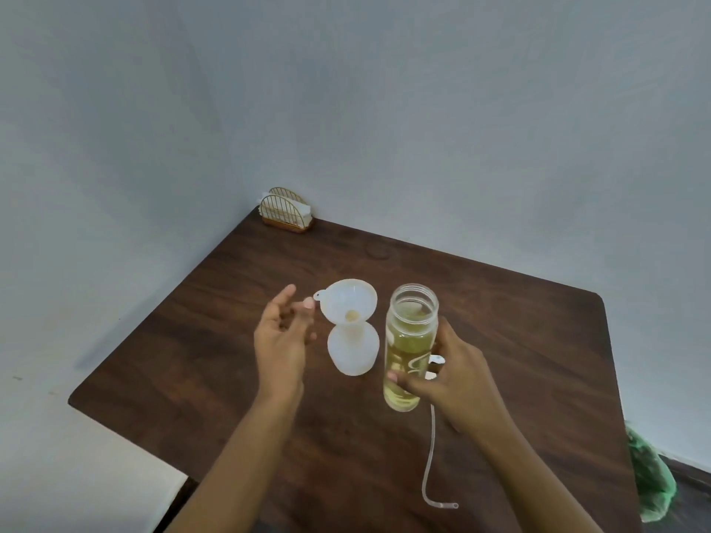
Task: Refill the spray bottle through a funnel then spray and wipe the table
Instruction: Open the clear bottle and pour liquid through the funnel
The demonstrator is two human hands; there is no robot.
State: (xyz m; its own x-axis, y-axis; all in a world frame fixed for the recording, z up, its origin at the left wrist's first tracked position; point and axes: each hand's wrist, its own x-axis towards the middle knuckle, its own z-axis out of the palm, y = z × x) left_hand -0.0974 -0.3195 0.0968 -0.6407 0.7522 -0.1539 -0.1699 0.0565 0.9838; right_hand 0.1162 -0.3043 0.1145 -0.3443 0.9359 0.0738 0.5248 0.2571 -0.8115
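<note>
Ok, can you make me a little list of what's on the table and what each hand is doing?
table: dark wood
funnel: white, sitting in the small white bottle
clear bottle: lid off, yellowish liquid inside
left hand: open, fingers right beside the funnel
right hand: grips the clear bottle
thin tube: lies on the table by the right wrist
napkin holder: gold wire, far corner
green bundle: at the table's right edge

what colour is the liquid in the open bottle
Pale yellow liquid, clearest in the head view.
</note>
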